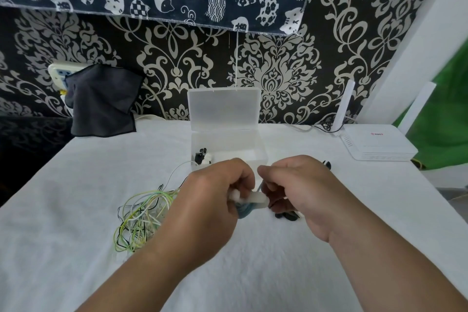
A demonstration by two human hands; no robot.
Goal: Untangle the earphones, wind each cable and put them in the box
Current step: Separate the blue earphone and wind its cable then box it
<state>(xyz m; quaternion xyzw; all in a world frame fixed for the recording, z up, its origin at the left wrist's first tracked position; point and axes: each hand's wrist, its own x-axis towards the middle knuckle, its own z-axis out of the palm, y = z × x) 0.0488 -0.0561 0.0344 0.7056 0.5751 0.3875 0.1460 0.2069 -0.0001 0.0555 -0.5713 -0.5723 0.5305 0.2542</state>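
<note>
Earphones [141, 215]: tangle on the table, one bundle in hand

Tangled earphones, green, white and black cables, lie in a loose heap on the white tablecloth [76, 185], just left of the left forearm. One thin white lead runs from the heap toward the box.

Left hand [217, 192]: fingers curled, gripping a bluish cable bundle [245, 208] low in the fist.

Right hand [296, 185]: fingers curled inward, pinching the end of a white strip [255, 199] that spans the gap between both hands. Strip is blurred; cannot tell what it is. The two hands nearly touch, held over the table in front of the box.

Clear plastic box [253, 139]: behind the hands, lid standing open. Black and white earbuds [202, 157] sit in its left near corner.

Black earbuds [286, 215] lie on the tablecloth under the right hand.

White router [377, 144] at far right; dark cloth [103, 101] hangs at back left.
</note>
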